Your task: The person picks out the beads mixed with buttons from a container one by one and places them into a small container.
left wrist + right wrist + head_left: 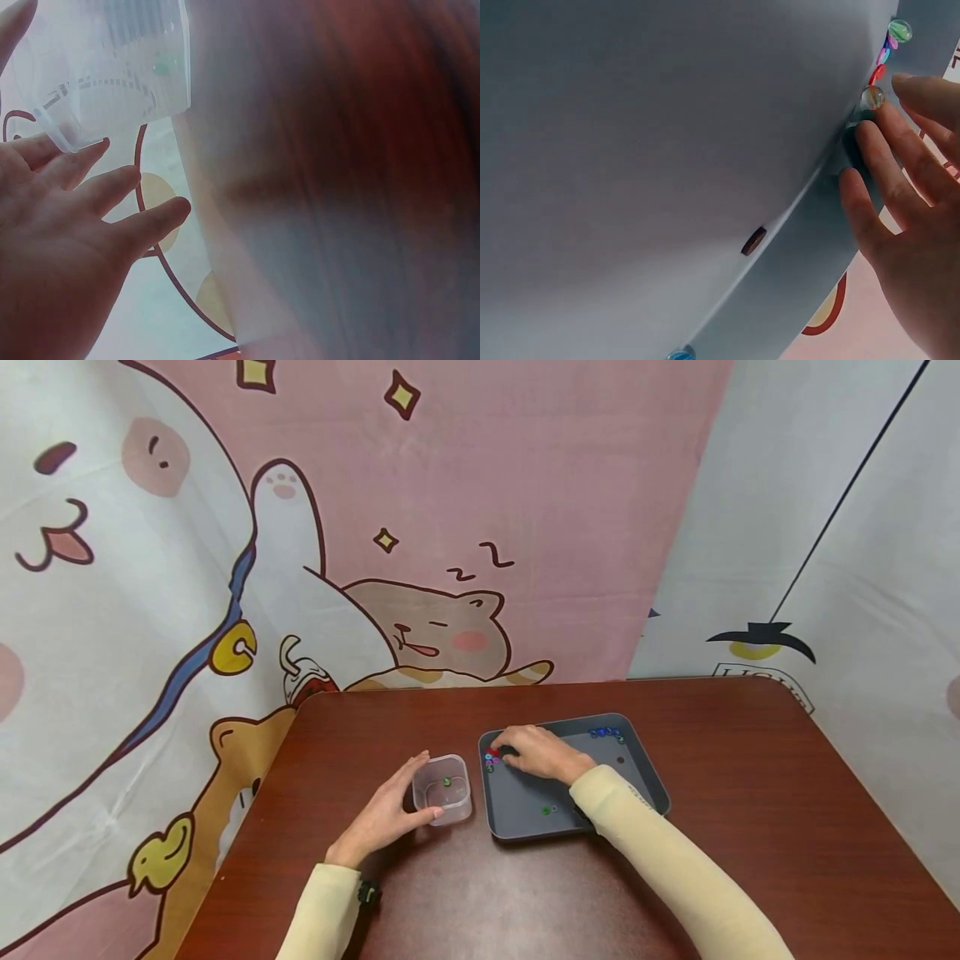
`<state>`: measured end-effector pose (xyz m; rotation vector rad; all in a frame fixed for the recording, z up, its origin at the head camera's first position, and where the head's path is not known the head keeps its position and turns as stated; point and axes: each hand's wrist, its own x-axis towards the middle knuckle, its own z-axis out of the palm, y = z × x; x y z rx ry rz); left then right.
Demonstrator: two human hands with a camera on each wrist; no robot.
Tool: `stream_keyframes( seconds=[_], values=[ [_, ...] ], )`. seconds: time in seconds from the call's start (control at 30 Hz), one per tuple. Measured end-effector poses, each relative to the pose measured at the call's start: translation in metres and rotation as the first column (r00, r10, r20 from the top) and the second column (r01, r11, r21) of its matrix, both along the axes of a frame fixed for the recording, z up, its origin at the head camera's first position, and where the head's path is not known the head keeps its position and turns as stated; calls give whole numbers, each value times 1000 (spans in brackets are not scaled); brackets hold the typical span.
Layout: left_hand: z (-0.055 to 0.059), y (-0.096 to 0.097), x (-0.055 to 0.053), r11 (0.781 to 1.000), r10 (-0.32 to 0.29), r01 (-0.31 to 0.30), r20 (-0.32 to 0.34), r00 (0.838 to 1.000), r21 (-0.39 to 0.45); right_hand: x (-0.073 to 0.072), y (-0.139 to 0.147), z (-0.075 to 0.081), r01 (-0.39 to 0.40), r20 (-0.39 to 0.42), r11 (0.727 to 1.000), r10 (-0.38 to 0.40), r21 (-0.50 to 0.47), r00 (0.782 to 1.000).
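tray (525,797): partly behind right sleeve (660,852) | container (169,105): cropped, left wrist view | blue piece (681,355): cropped (right wrist view)

Head view facing forward-down, container (450,815) shared with close left wrist view, tray (521,804) with close right.

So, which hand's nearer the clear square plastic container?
Left. The left hand holds the container, thumb at its near side, fingers at its far left. The right hand is apart from it, to its right, over the grey rectangular tray.
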<state>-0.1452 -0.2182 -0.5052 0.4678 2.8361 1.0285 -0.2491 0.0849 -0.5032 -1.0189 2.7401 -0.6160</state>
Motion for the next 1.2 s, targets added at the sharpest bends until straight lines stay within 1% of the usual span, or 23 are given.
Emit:
stream_keyframes(
  seconds=[0.17, 0.33, 0.63, 0.8, 0.97, 1.1, 1.2],
  values=[
    [1, 0, 0, 1000, -18, 18, -11, 1000, -2, 1, 4, -2, 18, -46, 1000, -18, 13, 999],
    [1, -1, -1, 999, -42, 42, -26, 999, -5, 2, 7, -3, 15, -82, 1000, -12, 27, 997],
    [1, -2, 0, 999, -30, 30, -7, 1000, -9, 2, 8, -7, 12, -126, 998, -5, 55, 992],
    [1, -1, 0, 999, -33, 33, -10, 999, -6, 3, 8, -8, 2, -160, 998, 8, 64, 987],
    [2, -1, 0, 1000, -28, 28, 4, 1000, -11, 4, 9, -4, 7, -166, 1000, -3, 26, 986],
    [3, -1, -1, 1000, -26, 26, 12, 1000, -12, 5, 10, 3, 16, -171, 1000, -16, 0, 985],
    [3, -1, 0, 1000, -30, 30, 4, 1000, -9, 7, 10, 9, 14, -178, 1000, -16, -14, 984]
  ],
)
